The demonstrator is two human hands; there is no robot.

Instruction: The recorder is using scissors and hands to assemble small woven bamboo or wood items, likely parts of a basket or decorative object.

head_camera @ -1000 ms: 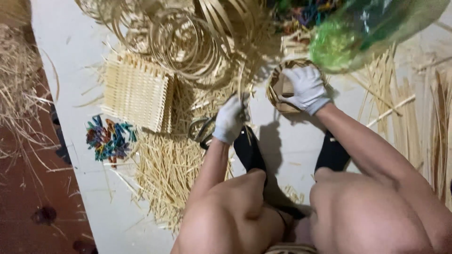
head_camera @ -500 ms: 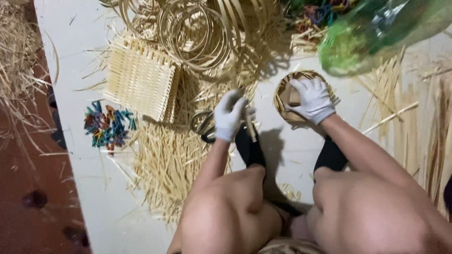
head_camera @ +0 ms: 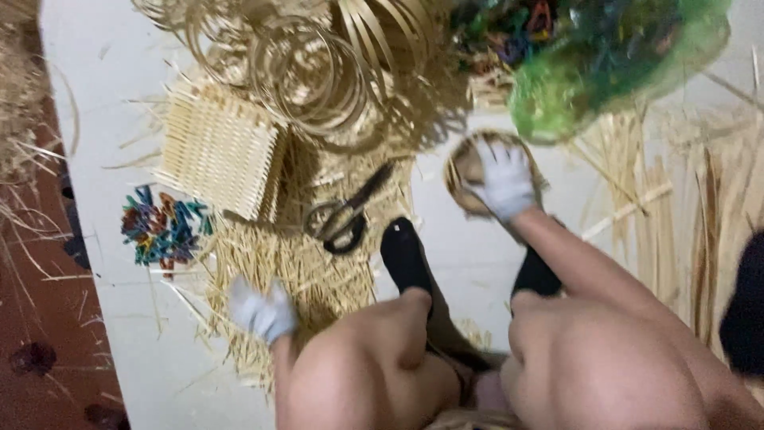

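**Gloved hand on the little woven basket**

Right hand (head_camera: 503, 185) presses on the small round woven basket (head_camera: 468, 171), centre-right; its contents hidden. Left hand (head_camera: 263, 313), lower left, blurred over loose straw (head_camera: 294, 263), grip unreadable. Scissors (head_camera: 346, 219) lie between. Green bag (head_camera: 613, 56) of coloured clips sits upper right.

A home craft workspace for basket weaving, set up on the floor. Pale sheet (head_camera: 119, 334) laid over reddish-brown flooring (head_camera: 40, 334), strewn with loose straw-coloured splints (head_camera: 294, 263). Coiled cane hoops (head_camera: 310, 72), a flat woven panel (head_camera: 219, 147), scissors (head_camera: 346, 215), a heap of coloured clips (head_camera: 163, 227) and a green mesh bag (head_camera: 613, 56) scattered about.
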